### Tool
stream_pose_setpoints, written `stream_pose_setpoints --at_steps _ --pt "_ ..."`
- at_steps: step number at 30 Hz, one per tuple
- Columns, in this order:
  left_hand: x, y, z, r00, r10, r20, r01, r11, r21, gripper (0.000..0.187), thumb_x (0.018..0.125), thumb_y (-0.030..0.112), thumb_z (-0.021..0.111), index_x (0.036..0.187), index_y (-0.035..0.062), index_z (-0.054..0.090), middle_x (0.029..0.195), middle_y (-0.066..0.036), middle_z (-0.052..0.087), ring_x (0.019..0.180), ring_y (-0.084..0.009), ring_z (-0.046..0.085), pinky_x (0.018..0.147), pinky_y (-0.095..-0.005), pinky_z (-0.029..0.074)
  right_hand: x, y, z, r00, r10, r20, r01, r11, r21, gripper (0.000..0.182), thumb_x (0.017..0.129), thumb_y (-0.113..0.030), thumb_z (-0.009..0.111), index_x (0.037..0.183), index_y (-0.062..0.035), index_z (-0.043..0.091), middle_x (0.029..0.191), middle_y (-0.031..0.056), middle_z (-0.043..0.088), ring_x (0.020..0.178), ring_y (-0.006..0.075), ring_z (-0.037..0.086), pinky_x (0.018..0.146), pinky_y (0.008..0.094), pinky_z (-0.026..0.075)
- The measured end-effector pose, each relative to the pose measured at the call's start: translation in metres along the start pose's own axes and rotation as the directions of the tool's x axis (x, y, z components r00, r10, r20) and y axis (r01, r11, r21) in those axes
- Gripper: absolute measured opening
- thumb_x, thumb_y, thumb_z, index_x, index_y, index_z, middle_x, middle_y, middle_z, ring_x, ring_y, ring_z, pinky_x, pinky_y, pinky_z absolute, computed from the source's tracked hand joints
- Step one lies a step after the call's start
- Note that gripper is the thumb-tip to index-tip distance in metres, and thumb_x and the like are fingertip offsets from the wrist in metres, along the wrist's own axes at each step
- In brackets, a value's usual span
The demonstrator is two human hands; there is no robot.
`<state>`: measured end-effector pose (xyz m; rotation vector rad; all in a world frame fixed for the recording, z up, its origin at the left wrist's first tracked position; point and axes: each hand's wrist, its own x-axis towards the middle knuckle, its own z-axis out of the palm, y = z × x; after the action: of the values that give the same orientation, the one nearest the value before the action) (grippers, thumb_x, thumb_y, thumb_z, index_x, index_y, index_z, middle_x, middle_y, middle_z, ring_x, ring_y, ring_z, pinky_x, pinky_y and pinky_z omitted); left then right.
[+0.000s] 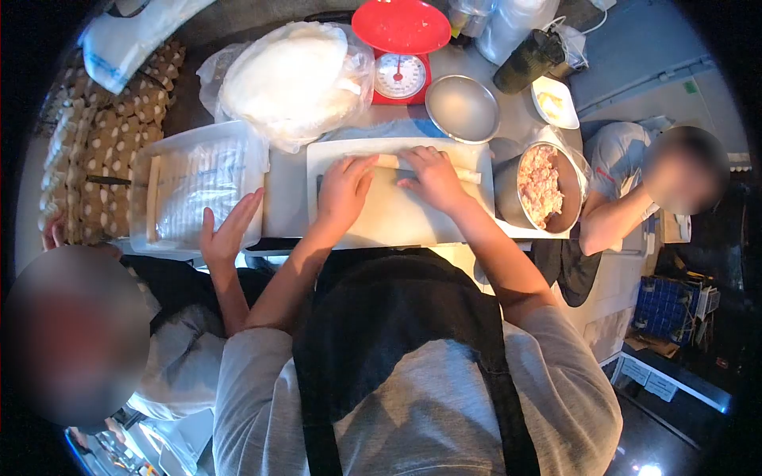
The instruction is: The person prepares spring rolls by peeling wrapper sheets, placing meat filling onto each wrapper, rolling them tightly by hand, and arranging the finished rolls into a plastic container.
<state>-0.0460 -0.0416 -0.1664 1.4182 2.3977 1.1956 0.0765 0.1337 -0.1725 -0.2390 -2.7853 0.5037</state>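
Observation:
On a white cutting board (pixel 381 214) lies a long pale roll (pixel 468 174), like a rolled-up wrapper, running left to right. My left hand (pixel 347 186) rests over its left part, fingers stretched out and thumb apart. Over its middle and right part lies my right hand (pixel 433 178), fingers extended and thumb spread. Neither hand wraps around the roll, and its filling is hidden. A steel pot (pixel 512 186) of pinkish minced filling (pixel 541 186) stands just right of the board.
Left of the board, a clear plastic tub (pixel 258 186) holds several white rolls under film. Behind are bagged white sheets (pixel 290 79), a red scale (pixel 401 75) and a steel bowl (pixel 462 109). Egg trays (pixel 111 143) fill the far left. A co-worker's hand (pixel 226 234) is near the tub; another person (pixel 627 178) is right.

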Motion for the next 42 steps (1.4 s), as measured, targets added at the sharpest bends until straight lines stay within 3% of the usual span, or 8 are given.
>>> stream_pose_setpoints --at_steps 7,10,14,15,20,23,37,42 --pt "-0.051 0.001 0.022 0.798 -0.424 0.428 0.586 0.379 -0.717 0.037 0.09 0.018 0.064 0.123 0.0038 0.057 0.106 -0.006 0.063 0.099 -0.0167 0.057 0.088 -0.0347 0.046 0.002 -0.009 0.003 0.999 0.031 -0.039 -0.026 0.993 0.117 0.031 0.072 -0.017 0.073 0.101 -0.0064 0.065 0.089 0.0084 0.056 0.09 0.0264 0.055 0.077 0.0388 0.043" --pt "-0.024 0.029 0.011 0.818 -0.546 0.181 0.297 0.132 -0.946 0.041 0.086 0.013 0.068 0.123 0.0016 0.055 0.104 -0.009 0.063 0.1 -0.0182 0.059 0.089 -0.034 0.047 -0.001 -0.038 -0.023 0.98 0.161 0.118 -0.2 0.803 0.562 0.028 0.075 -0.013 0.073 0.101 -0.0037 0.065 0.081 0.0079 0.053 0.081 0.0232 0.054 0.072 0.0346 0.043" --pt "0.014 0.06 -0.039 0.973 -0.169 0.157 0.171 0.07 -0.983 0.015 0.085 0.013 0.069 0.091 0.0039 0.06 0.094 -0.01 0.066 0.092 -0.0183 0.063 0.083 -0.0338 0.049 -0.008 -0.068 -0.038 0.988 0.123 0.09 -0.146 0.597 0.788 0.03 0.079 -0.015 0.073 0.103 -0.0011 0.063 0.083 0.0079 0.054 0.078 0.0179 0.05 0.074 0.0305 0.043" --pt "0.02 0.071 -0.048 0.96 -0.158 0.231 0.241 0.046 -0.97 0.02 0.083 0.012 0.071 0.073 0.0073 0.054 0.078 -0.005 0.065 0.073 -0.0109 0.061 0.067 -0.0269 0.048 -0.009 -0.073 -0.045 0.979 0.163 0.126 -0.202 0.636 0.744 0.032 0.077 -0.013 0.073 0.105 -0.0008 0.062 0.092 0.0103 0.06 0.085 0.0222 0.055 0.08 0.0311 0.044" --pt "0.03 0.105 -0.059 0.987 -0.149 0.061 0.146 0.663 -0.735 0.031 0.079 0.009 0.075 0.063 0.0074 0.049 0.058 0.002 0.051 0.057 -0.0041 0.045 0.051 -0.0222 0.037 -0.021 -0.076 -0.079 0.831 -0.017 -0.555 0.186 0.95 0.249 0.039 0.079 -0.028 0.07 0.11 -0.0061 0.063 0.111 0.0121 0.06 0.099 0.0309 0.055 0.09 0.0417 0.039" --pt "0.029 0.11 -0.062 0.999 -0.027 -0.043 -0.005 0.789 -0.615 0.028 0.074 0.007 0.076 0.064 0.0039 0.05 0.056 -0.003 0.046 0.055 -0.0078 0.039 0.05 -0.0258 0.036 -0.016 -0.089 -0.11 0.775 -0.275 -0.57 0.321 0.947 -0.021 0.044 0.083 -0.047 0.06 0.112 -0.014 0.066 0.115 0.0102 0.058 0.1 0.0291 0.052 0.089 0.0414 0.037" --pt "0.022 0.102 -0.059 0.992 0.055 -0.117 -0.119 0.749 -0.652 0.023 0.066 0.01 0.075 0.064 0.0022 0.053 0.057 -0.008 0.052 0.053 -0.0136 0.049 0.051 -0.0294 0.041 0.031 -0.106 -0.122 0.827 -0.42 -0.374 0.463 0.886 0.029 0.037 0.081 -0.05 0.061 0.083 -0.0133 0.067 0.119 0.0075 0.06 0.108 0.0307 0.05 0.093 0.0448 0.033" --pt "0.024 0.106 -0.066 0.998 0.004 -0.069 -0.042 0.831 -0.555 0.026 0.069 0.01 0.076 0.064 0.0027 0.052 0.056 -0.007 0.051 0.053 -0.011 0.045 0.05 -0.0285 0.039 0.021 -0.101 -0.134 0.85 -0.226 -0.476 0.398 0.867 0.3 0.041 0.083 -0.052 0.057 0.091 -0.0135 0.071 0.116 0.0099 0.06 0.104 0.0302 0.053 0.093 0.0434 0.033"
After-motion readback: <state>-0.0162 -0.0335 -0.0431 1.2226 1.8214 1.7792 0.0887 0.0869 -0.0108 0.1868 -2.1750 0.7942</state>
